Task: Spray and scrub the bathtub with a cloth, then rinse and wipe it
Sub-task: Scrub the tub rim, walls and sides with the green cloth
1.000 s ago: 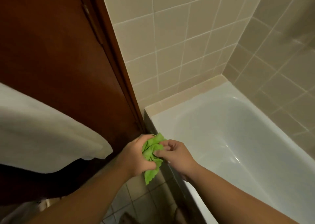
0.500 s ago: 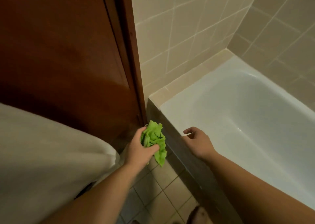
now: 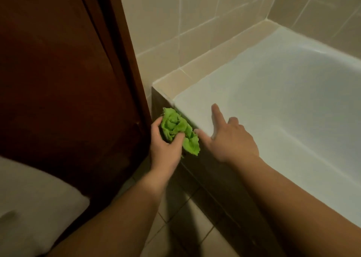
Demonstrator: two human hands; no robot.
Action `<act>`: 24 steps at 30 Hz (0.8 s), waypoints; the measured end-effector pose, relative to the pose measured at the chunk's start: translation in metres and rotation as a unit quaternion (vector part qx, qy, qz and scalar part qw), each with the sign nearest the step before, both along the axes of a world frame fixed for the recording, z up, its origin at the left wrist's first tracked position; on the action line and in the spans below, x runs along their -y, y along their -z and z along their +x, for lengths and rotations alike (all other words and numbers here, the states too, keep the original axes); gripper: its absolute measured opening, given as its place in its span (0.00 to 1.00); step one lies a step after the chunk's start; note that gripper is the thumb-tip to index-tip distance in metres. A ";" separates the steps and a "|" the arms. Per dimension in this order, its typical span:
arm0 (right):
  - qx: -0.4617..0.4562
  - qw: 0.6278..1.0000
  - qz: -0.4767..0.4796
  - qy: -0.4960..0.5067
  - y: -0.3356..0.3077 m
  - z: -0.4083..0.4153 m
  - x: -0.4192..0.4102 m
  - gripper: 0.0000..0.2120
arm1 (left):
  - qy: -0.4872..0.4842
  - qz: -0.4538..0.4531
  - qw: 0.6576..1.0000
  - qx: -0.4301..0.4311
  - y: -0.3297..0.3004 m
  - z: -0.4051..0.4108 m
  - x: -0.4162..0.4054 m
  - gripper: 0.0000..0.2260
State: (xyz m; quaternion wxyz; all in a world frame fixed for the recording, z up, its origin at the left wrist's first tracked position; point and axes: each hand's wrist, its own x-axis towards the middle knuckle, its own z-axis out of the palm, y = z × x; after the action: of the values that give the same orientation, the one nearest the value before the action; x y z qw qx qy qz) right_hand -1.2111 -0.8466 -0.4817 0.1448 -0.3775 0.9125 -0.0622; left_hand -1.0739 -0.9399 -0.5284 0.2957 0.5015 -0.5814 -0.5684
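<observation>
your left hand (image 3: pixel 166 145) is closed around the bunched green cloth (image 3: pixel 176 128), thumb over its front and fingers curled behind, with a loose flap hanging out toward the right. the cloth sits just off the near corner of the bathtub (image 3: pixel 283 92), against the dark side panel (image 3: pixel 214 170) below the rim. your right hand (image 3: pixel 228 137) holds nothing: it is spread open, index finger stretched forward over the white rim, thumb pointing left with its tip next to the cloth's hanging flap; whether the palm presses on the rim or hangs just above it can't be told. a beige tiled ledge (image 3: pixel 195 71) runs behind the tub under the tiled wall (image 3: pixel 175 22). a dark wooden door (image 3: pixel 58 80) stands to the left, a white towel (image 3: pixel 35 208) in the lower left corner, and floor tiles (image 3: pixel 172 227) lie below your forearms.
</observation>
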 end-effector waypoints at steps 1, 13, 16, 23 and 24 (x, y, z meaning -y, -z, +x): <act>-0.001 1.000 -0.004 0.003 0.001 -0.002 0.002 0.43 | -0.018 -0.019 1.000 -0.008 0.005 -0.008 0.005 0.29; -0.051 0.998 -0.038 0.009 0.014 -0.008 0.009 0.47 | -0.057 0.010 0.998 -0.014 0.083 -0.033 0.037 0.39; -0.056 0.998 -0.032 0.006 0.014 -0.008 0.008 0.46 | -0.047 -0.034 0.998 -0.024 0.062 -0.028 0.036 0.36; -0.065 0.998 -0.021 0.004 0.017 -0.010 0.010 0.45 | -0.103 -0.018 0.995 0.000 0.065 -0.034 0.049 0.19; -0.065 0.998 -0.020 0.005 0.017 -0.010 0.010 0.45 | -0.094 0.014 0.995 -0.011 0.073 -0.032 0.044 0.18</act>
State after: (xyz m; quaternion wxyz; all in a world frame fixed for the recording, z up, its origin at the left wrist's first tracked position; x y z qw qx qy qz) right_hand -1.2215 -0.8571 -0.4984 0.0773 -0.3793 0.9203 -0.0568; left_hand -1.1060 -0.9836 -0.6016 0.3475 0.5513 -0.5205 -0.5517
